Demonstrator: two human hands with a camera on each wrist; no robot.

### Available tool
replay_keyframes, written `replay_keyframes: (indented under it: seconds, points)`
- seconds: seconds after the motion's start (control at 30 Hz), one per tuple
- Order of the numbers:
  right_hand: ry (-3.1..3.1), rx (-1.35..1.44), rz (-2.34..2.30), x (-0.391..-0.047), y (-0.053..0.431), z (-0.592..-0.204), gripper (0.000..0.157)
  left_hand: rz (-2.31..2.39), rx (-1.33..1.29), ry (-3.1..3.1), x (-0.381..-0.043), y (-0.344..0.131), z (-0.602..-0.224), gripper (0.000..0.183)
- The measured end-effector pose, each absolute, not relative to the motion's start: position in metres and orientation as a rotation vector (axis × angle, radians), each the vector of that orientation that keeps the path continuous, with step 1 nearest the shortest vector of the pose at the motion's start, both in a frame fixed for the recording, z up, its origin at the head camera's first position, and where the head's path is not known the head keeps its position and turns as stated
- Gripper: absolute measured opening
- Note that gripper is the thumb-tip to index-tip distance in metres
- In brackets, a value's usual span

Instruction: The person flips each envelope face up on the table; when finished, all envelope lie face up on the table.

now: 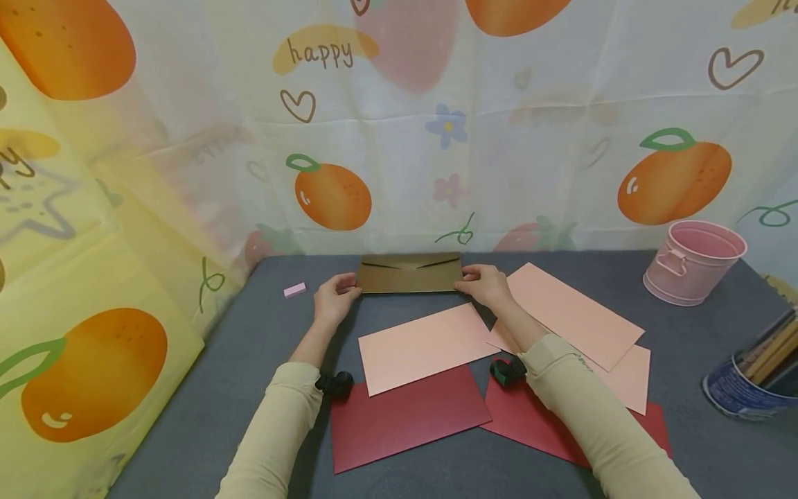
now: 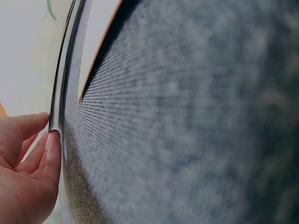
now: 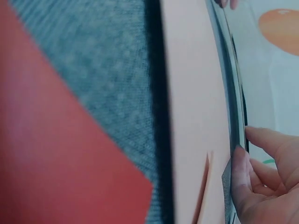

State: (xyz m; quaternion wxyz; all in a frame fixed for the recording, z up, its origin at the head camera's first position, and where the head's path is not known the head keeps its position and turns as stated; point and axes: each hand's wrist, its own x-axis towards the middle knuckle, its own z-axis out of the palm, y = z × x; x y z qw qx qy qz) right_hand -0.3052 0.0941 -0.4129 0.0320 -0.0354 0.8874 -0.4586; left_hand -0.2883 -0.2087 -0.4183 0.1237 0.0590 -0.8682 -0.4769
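Brown envelope [image 1: 409, 278] is held between the two hands, flap line along its far edge. Its left short edge is pinched by thumb and fingers of the left hand [image 1: 334, 298]; its right short edge is pinched the same way by the right hand [image 1: 488, 285]. Whether its near edge is touching the tabletop [image 1: 237, 388] or just above it can't be told.

Handling, judged by look: light, thin, flat paper; bends easily, creases if squeezed inward. Surface likely a bit slick. Best gripped where it is now, at the short edges, thumb one side and fingers the other, lightly, with even pull so no bow is put in. Flap edge best left free of the fingers, as it could be snagged or torn there.

Around the fingers: pink sheet [image 1: 424, 350] is laid just nearer than the envelope, between the hands, its near edge over the left red sheet [image 1: 408, 423]. More pink sheets [image 1: 573, 315] are spread beside and under the right forearm, right red sheet [image 1: 542, 423] nearer. Small block [image 1: 295, 290] is seen just left of the left fingers; bucket [image 1: 676, 277] and pencil pot [image 1: 745, 395] are placed well right of the right fingers.
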Motion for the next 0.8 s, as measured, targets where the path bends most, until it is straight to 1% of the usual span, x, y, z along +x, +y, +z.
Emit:
replay_keyframes:
  seconds: [0.47,0.8]
  points:
    - [2.744,-0.182,-1.33,-0.3026,0.0936,-0.4096,0.051,-1.371,0.156,-2.653,-0.2844,-0.2105,-0.419,0.033]
    - [2.778,-0.22,-1.251,-0.2997,0.0925,-0.4063,0.05,-1.208,0.059,-2.759,-0.2822,-0.2082,-0.4162,0.027]
